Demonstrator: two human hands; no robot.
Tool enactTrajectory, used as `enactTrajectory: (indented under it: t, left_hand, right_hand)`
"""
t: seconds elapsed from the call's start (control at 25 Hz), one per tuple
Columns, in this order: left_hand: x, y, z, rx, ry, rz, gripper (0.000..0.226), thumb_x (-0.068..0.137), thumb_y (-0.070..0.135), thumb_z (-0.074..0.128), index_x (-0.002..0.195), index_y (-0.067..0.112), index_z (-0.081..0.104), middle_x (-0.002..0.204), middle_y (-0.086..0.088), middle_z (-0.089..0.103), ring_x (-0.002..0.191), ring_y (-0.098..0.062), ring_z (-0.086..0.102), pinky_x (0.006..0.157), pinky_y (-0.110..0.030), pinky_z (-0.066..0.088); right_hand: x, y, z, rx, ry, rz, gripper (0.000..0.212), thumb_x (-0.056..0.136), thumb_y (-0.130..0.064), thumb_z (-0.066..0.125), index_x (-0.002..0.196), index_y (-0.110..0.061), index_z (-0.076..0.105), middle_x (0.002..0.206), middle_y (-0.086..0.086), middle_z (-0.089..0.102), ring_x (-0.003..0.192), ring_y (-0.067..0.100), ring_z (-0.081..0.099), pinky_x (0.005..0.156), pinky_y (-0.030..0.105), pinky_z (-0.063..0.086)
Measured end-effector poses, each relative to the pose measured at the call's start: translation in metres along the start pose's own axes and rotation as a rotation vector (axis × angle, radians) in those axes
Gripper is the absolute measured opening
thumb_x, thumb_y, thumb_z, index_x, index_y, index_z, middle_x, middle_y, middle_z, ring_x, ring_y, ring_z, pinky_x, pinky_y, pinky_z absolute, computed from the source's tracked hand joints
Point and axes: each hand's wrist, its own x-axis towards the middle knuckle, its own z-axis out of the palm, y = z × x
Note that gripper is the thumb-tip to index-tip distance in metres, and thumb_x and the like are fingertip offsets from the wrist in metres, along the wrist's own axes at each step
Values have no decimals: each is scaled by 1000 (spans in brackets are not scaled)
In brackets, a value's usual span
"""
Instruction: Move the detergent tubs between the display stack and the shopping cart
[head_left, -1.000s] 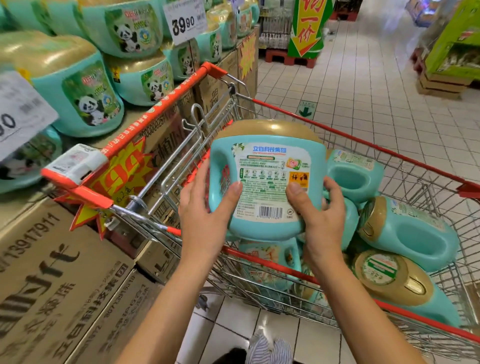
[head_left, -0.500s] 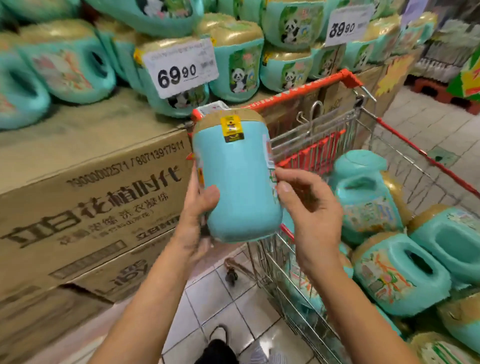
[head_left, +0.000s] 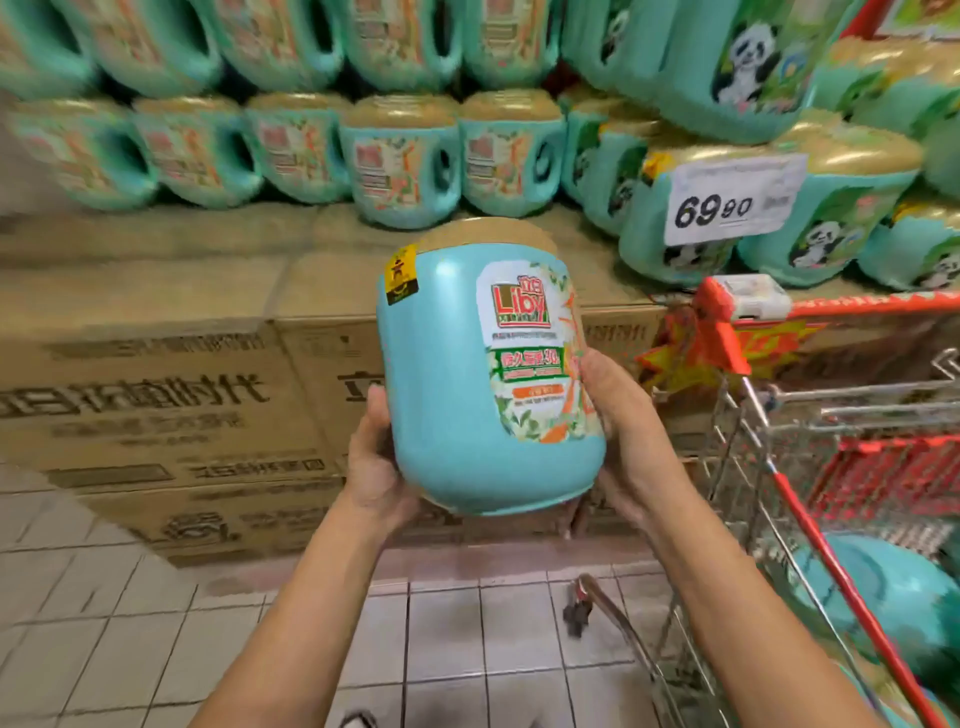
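- Since the detergent tub (head_left: 467, 374) is smooth, rigid plastic and is judged heavy if full, a two-sided hold low on its body is advised.
- It is held upright in front of the display stack (head_left: 405, 156), below the lowest row.
- It is clasped between the left hand (head_left: 374, 467) and the right hand (head_left: 618, 431), with the thumbs laid along its sides and the other fingers hidden behind it.
- Both forearms are angled up toward the stack.

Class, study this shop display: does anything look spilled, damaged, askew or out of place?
Nothing looks spilled or damaged. The detergent tub held between the left hand and right hand is merely tipped slightly, beside the shopping cart.
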Motion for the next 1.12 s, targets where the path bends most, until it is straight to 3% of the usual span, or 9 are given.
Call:
enactTrajectory:
  t: [0.12,0.24,0.36,0.44,0.56,0.68,0.8,0.92,1.12]
  left_hand:
    - [12,56,-42,156,68,106,45,41,58,87,76,31,81,87,11,76,84,-6,72,71,-24,59]
    - [36,124,-92,421,180,166,19,73,40,73,88,29,77,80,15,74,67,-1,67,57,-25,50]
    - [62,179,-126,643,167,176,80,53,70,78,116,23,62,104,7,74,89,-12,70,68,-32,57]
    - [85,207,-142,738,121,179,103,34,69,85,121,24,53,108,7,74,97,-11,71,72,-24,58]
    - [125,233,-168,778,140,177,86,36,49,90,110,24,54,93,13,76,85,-7,72,65,-17,55]
    - [168,241,-203,771,208,186,64,50,22,86,107,24,57,89,13,76,82,-8,72,63,-17,55]
    - [206,242,-232,773,242,190,79,47,14,91,116,24,55,101,8,74,89,-8,71,68,-20,57]
    - [244,248,-249,802,247,216,97,45,13,91,122,37,36,115,8,64,93,1,68,71,-17,55]
    - [300,258,-270,861,233,168,97,47,16,89,117,46,30,117,8,64,103,-2,65,83,-21,55]
  right_hand:
    - [34,14,58,46,-108,-30,93,58,-48,87,128,3,53,121,24,64,109,38,62,96,51,50]
    - [78,34,117,9,-46,-119,81,61,-35,86,126,0,54,114,18,69,96,29,69,80,41,58]
    - [122,52,171,-161,40,-239,88,53,-36,85,129,-9,52,115,9,69,98,20,70,77,32,57]
    - [154,63,200,-227,39,-284,93,51,-39,86,133,-14,49,122,7,66,106,19,67,84,34,56]
    - [196,70,226,-425,97,-339,104,46,-54,84,136,-21,43,137,0,49,124,14,53,102,36,47]
    - [240,77,240,-572,104,-364,107,44,-54,86,135,-25,39,135,-5,42,126,10,45,106,29,41]
    - [284,86,241,-596,81,-321,107,42,-42,94,132,-23,40,135,0,45,124,12,48,107,38,43]
    - [321,91,241,-598,98,-299,112,34,-47,94,129,-29,39,134,0,48,125,15,47,105,42,44]
    - [368,98,248,-750,207,-404,109,44,-44,93,135,-17,40,134,-2,45,128,19,41,110,40,37]
